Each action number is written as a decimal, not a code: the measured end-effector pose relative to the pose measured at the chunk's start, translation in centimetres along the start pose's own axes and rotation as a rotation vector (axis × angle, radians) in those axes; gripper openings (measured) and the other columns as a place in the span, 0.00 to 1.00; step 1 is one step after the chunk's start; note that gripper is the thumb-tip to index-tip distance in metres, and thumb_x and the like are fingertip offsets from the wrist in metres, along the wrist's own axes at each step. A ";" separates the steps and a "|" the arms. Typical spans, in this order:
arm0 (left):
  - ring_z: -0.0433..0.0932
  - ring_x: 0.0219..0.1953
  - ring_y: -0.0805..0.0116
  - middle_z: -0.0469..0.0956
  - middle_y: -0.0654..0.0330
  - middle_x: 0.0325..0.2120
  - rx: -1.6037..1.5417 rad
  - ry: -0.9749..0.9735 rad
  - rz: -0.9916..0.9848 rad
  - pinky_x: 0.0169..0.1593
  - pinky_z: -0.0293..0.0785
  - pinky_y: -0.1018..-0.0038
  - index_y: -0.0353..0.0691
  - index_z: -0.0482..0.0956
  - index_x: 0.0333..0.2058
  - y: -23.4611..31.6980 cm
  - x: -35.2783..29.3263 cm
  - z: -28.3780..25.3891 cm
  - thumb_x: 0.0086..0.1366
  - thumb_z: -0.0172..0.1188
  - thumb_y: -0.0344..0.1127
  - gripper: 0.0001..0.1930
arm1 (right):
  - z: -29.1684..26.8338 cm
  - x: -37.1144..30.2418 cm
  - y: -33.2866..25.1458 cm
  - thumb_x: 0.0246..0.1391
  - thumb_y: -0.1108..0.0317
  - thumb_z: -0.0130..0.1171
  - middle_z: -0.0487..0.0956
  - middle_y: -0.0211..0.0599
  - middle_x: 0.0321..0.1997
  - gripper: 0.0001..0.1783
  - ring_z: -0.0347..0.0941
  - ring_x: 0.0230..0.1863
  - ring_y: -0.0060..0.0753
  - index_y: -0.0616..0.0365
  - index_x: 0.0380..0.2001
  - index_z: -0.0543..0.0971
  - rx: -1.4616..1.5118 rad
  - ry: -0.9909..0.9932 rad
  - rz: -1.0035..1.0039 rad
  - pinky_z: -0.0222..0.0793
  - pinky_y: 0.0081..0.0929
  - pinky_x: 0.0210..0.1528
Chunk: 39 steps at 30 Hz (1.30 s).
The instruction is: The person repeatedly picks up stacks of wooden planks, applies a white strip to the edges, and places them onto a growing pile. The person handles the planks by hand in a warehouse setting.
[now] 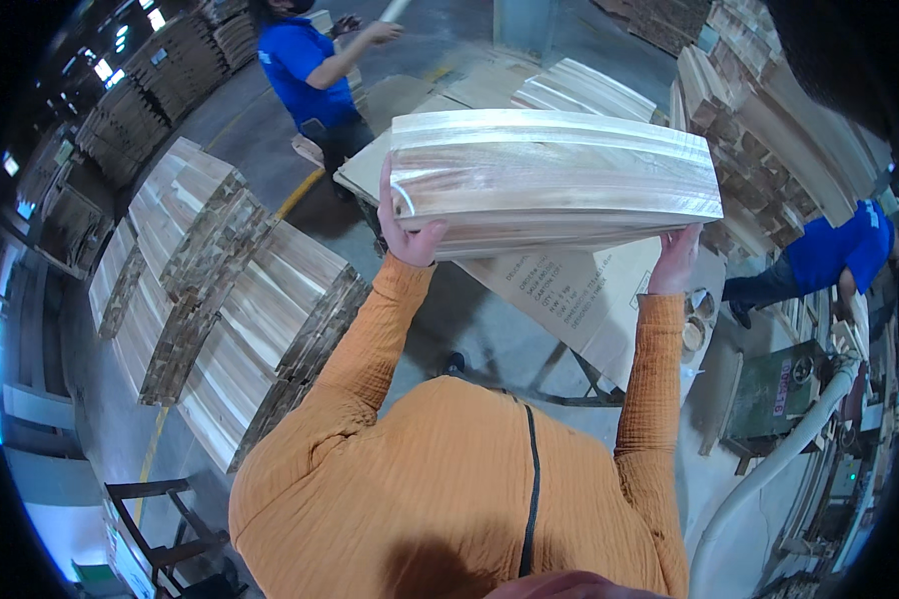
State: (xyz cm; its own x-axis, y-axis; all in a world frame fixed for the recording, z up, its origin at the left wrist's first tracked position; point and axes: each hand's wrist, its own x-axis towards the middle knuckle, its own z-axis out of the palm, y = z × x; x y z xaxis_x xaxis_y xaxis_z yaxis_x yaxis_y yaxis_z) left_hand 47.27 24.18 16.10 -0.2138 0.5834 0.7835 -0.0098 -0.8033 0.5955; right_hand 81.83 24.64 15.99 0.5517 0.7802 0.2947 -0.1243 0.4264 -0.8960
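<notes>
A pale wooden board or a short stack of boards (554, 180) is held up level in front of me, its grain running left to right. My left hand (407, 228) is closed round the left end, thumb along the near edge. At the right end my right hand (676, 258) grips the near corner, most of its fingers hidden beneath the wood. Below lies a table covered with printed cardboard (579, 304). More pale boards (589, 88) rest on the table's far side.
Stacked boards (265, 299) stand on the floor to my left, and tall wood stacks (739, 150) rise at right. One person in blue (305, 70) stands beyond the table; another (834, 258) bends at right. A green machine (774, 397) and a pale hose (769, 464) are near right.
</notes>
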 end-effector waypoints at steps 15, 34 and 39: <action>0.62 0.57 0.60 0.63 0.49 0.55 -0.065 0.130 -0.128 0.60 0.55 0.69 0.28 0.52 0.59 -2.7 1.9 1.4 0.47 0.62 0.39 0.43 | 1.3 4.7 2.0 0.59 0.48 0.45 0.69 0.33 0.52 0.30 0.64 0.50 0.28 0.57 0.57 0.64 0.053 -0.002 -0.006 0.58 0.29 0.53; 0.69 0.45 0.62 0.64 0.44 0.49 0.090 0.294 0.062 0.49 0.68 0.70 0.28 0.47 0.59 -8.5 -5.3 -0.6 0.58 0.59 0.49 0.42 | -27.4 3.9 -0.4 0.43 0.62 0.60 0.80 0.38 0.33 0.12 0.76 0.34 0.34 0.55 0.31 0.81 -1.153 -0.031 0.201 0.70 0.28 0.41; 0.66 0.50 0.60 0.63 0.44 0.52 0.092 0.286 0.064 0.52 0.65 0.68 0.29 0.45 0.60 -5.4 -1.4 3.4 0.57 0.60 0.49 0.44 | -24.5 2.1 1.6 0.41 0.61 0.60 0.78 0.38 0.43 0.11 0.73 0.45 0.41 0.47 0.31 0.82 -1.705 -0.164 0.371 0.66 0.39 0.49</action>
State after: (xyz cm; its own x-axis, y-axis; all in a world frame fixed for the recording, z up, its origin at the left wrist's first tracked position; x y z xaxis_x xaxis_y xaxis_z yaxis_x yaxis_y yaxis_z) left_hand 50.92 28.09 12.44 -0.4774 0.4644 0.7459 0.0986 -0.8152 0.5707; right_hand 102.97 15.78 7.05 0.6025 0.7961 -0.0569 0.7738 -0.6001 -0.2026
